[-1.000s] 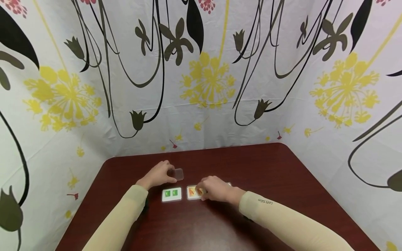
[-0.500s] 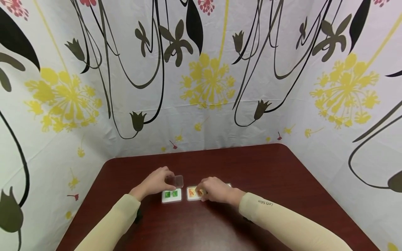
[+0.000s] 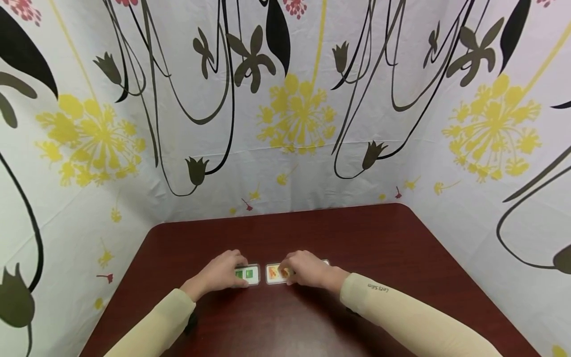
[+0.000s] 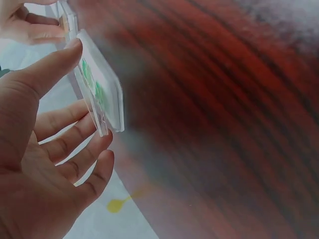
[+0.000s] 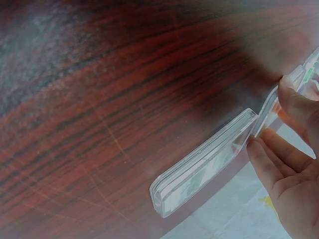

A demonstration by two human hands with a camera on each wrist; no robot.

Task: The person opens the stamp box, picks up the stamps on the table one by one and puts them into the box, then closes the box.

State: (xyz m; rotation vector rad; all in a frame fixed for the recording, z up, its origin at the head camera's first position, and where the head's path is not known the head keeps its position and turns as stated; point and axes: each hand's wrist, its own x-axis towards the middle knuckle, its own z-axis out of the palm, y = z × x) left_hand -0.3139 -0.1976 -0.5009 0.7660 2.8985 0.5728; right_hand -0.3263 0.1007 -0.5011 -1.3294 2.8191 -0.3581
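My left hand (image 3: 221, 271) pinches a thin clear plastic lid (image 4: 102, 128) by its edges, thumb on the near side and fingers on the far side. The lid lies over, or very close to, a white card case with green pictures (image 3: 252, 274); whether it is fully seated cannot be told. To the right, my right hand (image 3: 308, 270) holds a clear case with orange pictures (image 3: 271, 274) between thumb and fingers, hiding much of it. Just beyond that hand lies a third clear case (image 5: 204, 169), mostly covered by the hand in the head view.
The cases lie in a row on a dark red-brown wooden table (image 3: 285, 322). White cloth (image 3: 290, 188) with a flower print hangs behind the table and along both sides.
My left hand has brought the clear lid nearer and down onto the case with green pictures, from beyond it. The right hand has stayed on the orange-pictured case.
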